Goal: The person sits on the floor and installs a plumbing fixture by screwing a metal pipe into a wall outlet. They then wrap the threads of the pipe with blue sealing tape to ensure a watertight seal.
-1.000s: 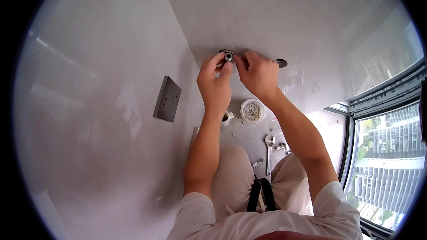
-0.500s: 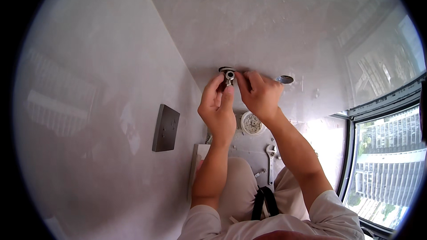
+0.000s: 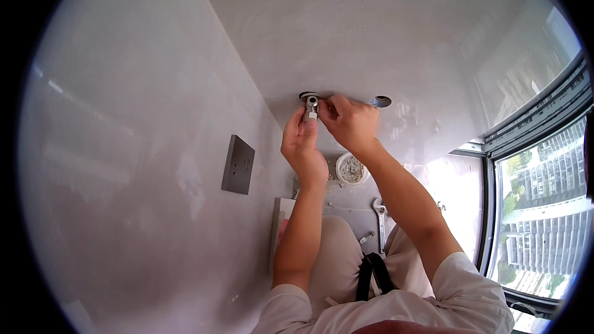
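Observation:
A small chrome angle valve (image 3: pixel 312 106) juts from the tiled wall, its round open end facing me. Behind it, a round metal flange (image 3: pixel 308 94) sits at a hole in the wall. My left hand (image 3: pixel 305 151) grips the valve from below and the left, with the thumb on its lower end. Beside the valve, my right hand (image 3: pixel 351 122) is closed, thumb and fingers pinched together close to the valve's right side. Whatever those fingertips hold, if anything, is hidden. A second round wall hole (image 3: pixel 381 102) opens just right of my right hand.
Below my hands stands a white tub (image 3: pixel 338 170) of greyish debris. An adjustable wrench (image 3: pixel 380 226) lies on the floor by my knees, near a small fitting (image 3: pixel 367 236). A dark socket plate (image 3: pixel 238 166) projects from the left wall; a window frame (image 3: pixel 488 210) borders the right.
My view has shifted slightly, so wall and floor things sit differently in the picture. Both hands stay at the valve; the left has dropped a little lower on it and shows more of its body.

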Available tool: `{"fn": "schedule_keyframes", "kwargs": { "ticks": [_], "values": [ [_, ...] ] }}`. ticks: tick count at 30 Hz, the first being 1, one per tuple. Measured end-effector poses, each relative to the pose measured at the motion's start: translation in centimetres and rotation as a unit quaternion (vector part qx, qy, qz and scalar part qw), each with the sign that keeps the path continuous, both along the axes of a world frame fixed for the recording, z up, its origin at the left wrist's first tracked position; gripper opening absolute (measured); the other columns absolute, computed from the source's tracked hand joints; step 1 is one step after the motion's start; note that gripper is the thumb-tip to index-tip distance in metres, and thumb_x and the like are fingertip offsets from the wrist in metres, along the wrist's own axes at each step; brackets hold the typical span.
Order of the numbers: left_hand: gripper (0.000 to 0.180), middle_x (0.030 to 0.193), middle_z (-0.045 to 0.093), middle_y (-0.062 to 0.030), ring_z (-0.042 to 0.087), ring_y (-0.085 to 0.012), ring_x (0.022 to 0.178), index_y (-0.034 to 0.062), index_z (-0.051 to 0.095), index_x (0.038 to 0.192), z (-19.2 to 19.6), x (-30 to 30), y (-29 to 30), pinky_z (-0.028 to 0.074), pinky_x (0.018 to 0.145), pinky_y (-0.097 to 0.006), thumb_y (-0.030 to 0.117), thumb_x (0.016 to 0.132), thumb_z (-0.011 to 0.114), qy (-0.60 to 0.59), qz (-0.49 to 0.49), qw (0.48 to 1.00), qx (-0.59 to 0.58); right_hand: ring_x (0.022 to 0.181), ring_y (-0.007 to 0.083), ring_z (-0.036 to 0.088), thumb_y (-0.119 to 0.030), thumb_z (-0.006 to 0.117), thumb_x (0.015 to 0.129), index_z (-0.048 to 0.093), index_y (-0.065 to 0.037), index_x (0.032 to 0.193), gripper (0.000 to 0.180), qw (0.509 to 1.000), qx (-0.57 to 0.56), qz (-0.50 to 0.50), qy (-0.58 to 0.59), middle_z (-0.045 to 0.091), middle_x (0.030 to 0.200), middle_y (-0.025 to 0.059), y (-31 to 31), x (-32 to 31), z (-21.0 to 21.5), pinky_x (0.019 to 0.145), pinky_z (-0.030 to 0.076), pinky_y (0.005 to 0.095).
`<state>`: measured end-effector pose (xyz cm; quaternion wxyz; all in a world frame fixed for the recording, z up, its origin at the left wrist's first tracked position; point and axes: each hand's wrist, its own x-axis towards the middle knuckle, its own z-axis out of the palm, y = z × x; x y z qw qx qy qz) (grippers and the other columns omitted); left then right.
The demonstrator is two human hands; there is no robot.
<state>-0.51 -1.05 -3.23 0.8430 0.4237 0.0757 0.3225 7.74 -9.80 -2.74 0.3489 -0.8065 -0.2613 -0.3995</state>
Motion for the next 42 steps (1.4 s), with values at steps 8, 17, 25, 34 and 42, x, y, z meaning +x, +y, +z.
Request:
{"fn": "schedule_keyframes", "kwargs": {
  "ticks": [8,17,25,34,42],
  "values": [
    [0.041,0.126,0.065,-0.0080,0.062,-0.0178,0.110,-0.0049,0.065,0.133,0.6,2.1,-0.6,0.051,0.100,-0.034,-0.004,0.092,0.068,0.070,0.038,0.975,0.205,0.047,0.0285,0.061,-0.029,0.080,0.090,0.065,-0.009,0.071,0.031,0.991,-0.024,-0.037,0.125,0.065,0.057,0.0054,-1.4,-0.1,1.8,0.045,0.045,0.0401],
    [0.020,0.100,0.064,-0.0053,0.060,-0.0158,0.086,-0.0010,0.068,0.101,1.8,3.8,3.3,0.052,0.078,-0.033,0.001,0.084,0.077,0.167,0.157,0.858,0.460,0.064,0.0200,0.069,-0.014,0.076,0.099,0.073,0.001,0.098,0.015,0.943,0.116,0.119,0.288,0.073,0.080,0.0124,-23.7,-10.3,-0.5,0.061,0.055,0.0311],
    [0.020,0.080,0.066,-0.0087,0.059,-0.0234,0.072,-0.0034,0.066,0.084,3.0,4.8,2.7,0.050,0.068,-0.039,0.010,0.079,0.080,0.217,0.213,0.692,0.655,0.064,0.0186,0.070,-0.021,0.068,0.100,0.072,0.001,0.098,0.023,0.739,0.202,-0.358,0.533,0.072,0.072,0.0105,-48.5,-30.7,-21.0,0.063,0.055,0.0349],
    [0.020,0.082,0.071,-0.0122,0.065,-0.0319,0.073,0.0005,0.070,0.079,3.7,7.0,3.2,0.051,0.069,-0.046,0.020,0.083,0.069,0.208,0.314,0.538,0.754,0.088,0.0381,0.073,-0.024,0.066,0.096,0.073,-0.005,0.103,0.021,0.714,0.148,-0.343,0.593,0.077,0.091,0.0165,-49.4,-32.6,-31.9,0.080,0.056,0.0493],
    [0.026,0.101,0.073,-0.0140,0.068,-0.0345,0.090,0.0016,0.075,0.097,3.8,6.0,3.6,0.052,0.078,-0.048,0.026,0.089,0.069,0.260,0.310,0.465,0.788,0.109,0.0393,0.067,-0.015,0.073,0.091,0.060,-0.007,0.118,0.031,0.793,0.089,-0.318,0.511,0.064,0.120,0.0169,-45.3,-22.3,-31.3,0.087,0.058,0.0503]
  ]
}}
